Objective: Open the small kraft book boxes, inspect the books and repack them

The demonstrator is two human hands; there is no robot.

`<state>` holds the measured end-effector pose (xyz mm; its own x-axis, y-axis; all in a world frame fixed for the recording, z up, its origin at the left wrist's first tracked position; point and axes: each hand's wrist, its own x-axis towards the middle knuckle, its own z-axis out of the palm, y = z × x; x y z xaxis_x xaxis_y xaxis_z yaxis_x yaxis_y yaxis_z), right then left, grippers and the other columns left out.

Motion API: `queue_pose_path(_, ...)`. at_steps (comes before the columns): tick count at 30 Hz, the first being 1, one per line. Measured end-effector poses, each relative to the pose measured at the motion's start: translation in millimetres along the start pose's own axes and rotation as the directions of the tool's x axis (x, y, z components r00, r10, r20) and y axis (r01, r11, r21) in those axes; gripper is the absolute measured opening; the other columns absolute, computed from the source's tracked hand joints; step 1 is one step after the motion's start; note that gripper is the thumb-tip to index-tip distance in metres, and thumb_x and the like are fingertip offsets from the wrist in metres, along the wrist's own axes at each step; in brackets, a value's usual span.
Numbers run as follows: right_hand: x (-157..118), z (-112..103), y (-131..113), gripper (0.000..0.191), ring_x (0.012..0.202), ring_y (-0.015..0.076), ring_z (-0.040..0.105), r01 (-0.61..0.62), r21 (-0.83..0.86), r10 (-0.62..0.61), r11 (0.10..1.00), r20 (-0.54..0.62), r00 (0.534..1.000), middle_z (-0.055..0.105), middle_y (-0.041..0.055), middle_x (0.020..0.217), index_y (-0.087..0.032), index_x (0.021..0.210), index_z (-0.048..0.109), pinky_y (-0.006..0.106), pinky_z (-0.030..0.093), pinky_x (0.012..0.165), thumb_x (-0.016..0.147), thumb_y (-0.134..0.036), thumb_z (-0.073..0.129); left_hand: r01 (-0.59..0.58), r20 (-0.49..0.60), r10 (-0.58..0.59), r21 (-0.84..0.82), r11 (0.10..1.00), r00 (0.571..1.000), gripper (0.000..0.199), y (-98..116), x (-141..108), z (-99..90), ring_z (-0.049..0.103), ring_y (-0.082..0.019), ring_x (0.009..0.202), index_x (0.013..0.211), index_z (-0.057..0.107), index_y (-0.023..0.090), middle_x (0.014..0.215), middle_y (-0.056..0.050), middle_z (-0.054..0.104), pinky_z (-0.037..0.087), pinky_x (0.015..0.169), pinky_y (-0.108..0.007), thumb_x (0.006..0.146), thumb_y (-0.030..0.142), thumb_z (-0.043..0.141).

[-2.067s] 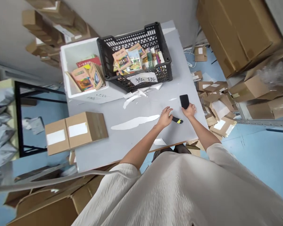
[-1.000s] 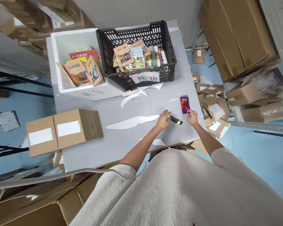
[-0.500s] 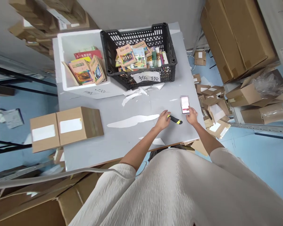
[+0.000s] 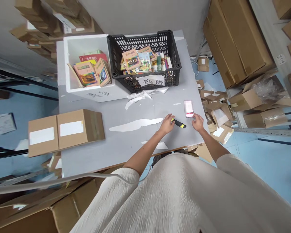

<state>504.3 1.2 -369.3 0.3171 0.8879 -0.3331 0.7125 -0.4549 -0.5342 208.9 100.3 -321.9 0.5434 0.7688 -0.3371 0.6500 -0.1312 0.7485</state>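
My left hand point(image 4: 167, 124) is closed on one end of a black and yellow utility knife point(image 4: 179, 123), whose other end points right over the grey table point(image 4: 126, 149). To the right lies a phone point(image 4: 189, 109) with a lit screen, part of it blurred out. My right hand point(image 4: 198, 122) rests just beside the phone's lower right corner, fingers slightly bent and apart, holding nothing. Left of my left hand, a long torn white strip point(image 4: 135, 125) marks the tabletop.
A white foam box point(image 4: 70, 64) and a black plastic crate point(image 4: 145, 79), both holding books, stand at the table's back. Cardboard boxes point(image 4: 70, 131) sit at its left edge. More cartons point(image 4: 237, 42) and shelving flank the right; a white cable point(image 4: 87, 175) crosses low left.
My right hand has drawn back from the phone's screen to beside its corner. My left hand stays on the utility knife. The view has shifted slightly.
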Motion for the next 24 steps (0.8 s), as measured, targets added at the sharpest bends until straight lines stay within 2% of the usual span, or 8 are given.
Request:
queue_pose_path(4, -8, -3, -9, 0.060, 0.150, 0.0369, 0.050, 0.021, -0.029, -0.021, 0.999, 0.014, 1.000, 0.072, 0.0154, 0.145, -0.022, 0.139, 0.067, 0.057, 0.038, 0.126, 0.080, -0.014, 0.055, 0.001, -0.010, -0.001, -0.003, 1.000, 1.000, 0.045, 1, -1, -2.9, 0.051, -0.032, 0.163, 0.150, 0.067, 0.023, 0.172, -0.015, 0.055, 0.041, 0.139, -0.055, 0.107, 0.026, 0.056)
queue_pose_path(8, -15, -2, -25, 0.053, 0.145, 0.0376, 0.054, 0.069, -0.032, -0.067, 0.997, 0.056, 0.996, 0.072, 0.0155, 0.149, -0.022, 0.136, 0.069, 0.057, 0.044, 0.122, 0.086, -0.016, 0.054, -0.001, -0.058, 0.001, 0.000, 1.000, 0.998, 0.048, 0, -5, -6.2, 0.053, -0.033, 0.162, 0.151, 0.067, 0.024, 0.167, -0.015, 0.060, 0.041, 0.139, -0.058, 0.104, 0.024, 0.059)
queue_pose_path(13, -18, 8, -51, 0.051, 0.140, 0.0383, 0.059, 0.183, -0.004, -0.182, 0.983, 0.090, 0.979, 0.069, 0.0165, 0.156, -0.021, 0.140, 0.072, 0.057, 0.048, 0.117, 0.094, -0.021, 0.051, 0.033, -0.103, -0.034, -0.008, 0.999, 0.994, 0.047, -4, -25, -15.7, 0.054, -0.033, 0.160, 0.149, 0.068, 0.024, 0.166, -0.015, 0.059, 0.042, 0.138, -0.058, 0.103, 0.023, 0.058)
queue_pose_path(19, -22, 27, -98, 0.051, 0.144, 0.0378, 0.059, 0.295, 0.016, -0.295, 0.955, 0.113, 0.949, 0.067, 0.0161, 0.159, -0.022, 0.145, 0.072, 0.058, 0.051, 0.117, 0.099, -0.024, 0.049, 0.091, -0.136, -0.093, -0.016, 0.996, 0.986, 0.046, -23, -61, -40.8, 0.051, -0.033, 0.161, 0.148, 0.067, 0.022, 0.170, -0.015, 0.056, 0.042, 0.138, -0.056, 0.104, 0.025, 0.055)
queue_pose_path(24, -29, 48, -149, 0.049, 0.143, 0.0377, 0.061, 0.372, 0.075, -0.379, 0.925, 0.132, 0.916, 0.069, 0.0162, 0.155, -0.023, 0.141, 0.075, 0.061, 0.053, 0.119, 0.098, -0.025, 0.052, 0.069, -0.201, -0.071, -0.018, 0.997, 0.977, 0.047, -50, -85, -59.5, 0.053, -0.034, 0.160, 0.147, 0.068, 0.023, 0.165, -0.015, 0.060, 0.042, 0.137, -0.058, 0.102, 0.024, 0.057)
